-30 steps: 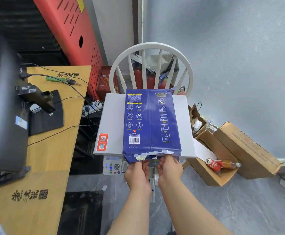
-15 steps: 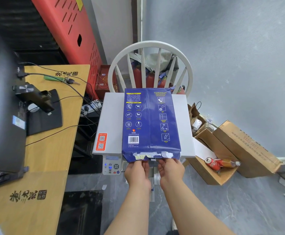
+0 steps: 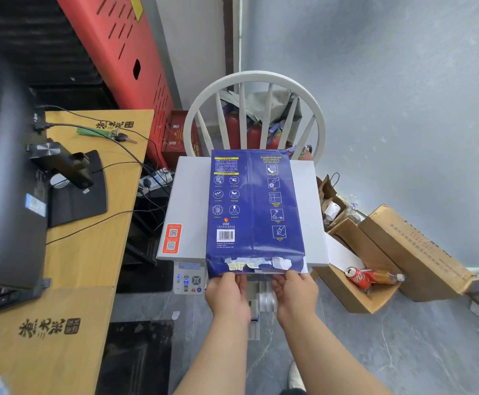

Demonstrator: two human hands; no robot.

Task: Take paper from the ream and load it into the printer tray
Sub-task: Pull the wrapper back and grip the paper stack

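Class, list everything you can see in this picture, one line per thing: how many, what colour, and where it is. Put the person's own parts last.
Paper ream: 1, blue wrapper, lying on the printer, torn open at the near end.
Printer: 1, white, on the chair, control panel at the front.
Chair: 1, white, spindle back, behind the printer.
Desk: 1, wooden, at the left.
Monitor: 1, black, on the desk.
Keys: 1 bunch, green tag, far end of the desk.
Cardboard boxes: about 3, brown, on the floor at the right.
Drink can: 1, red, in the nearest box.
Left hand: 1, at the ream's open end.
Right hand: 1, at the same end.
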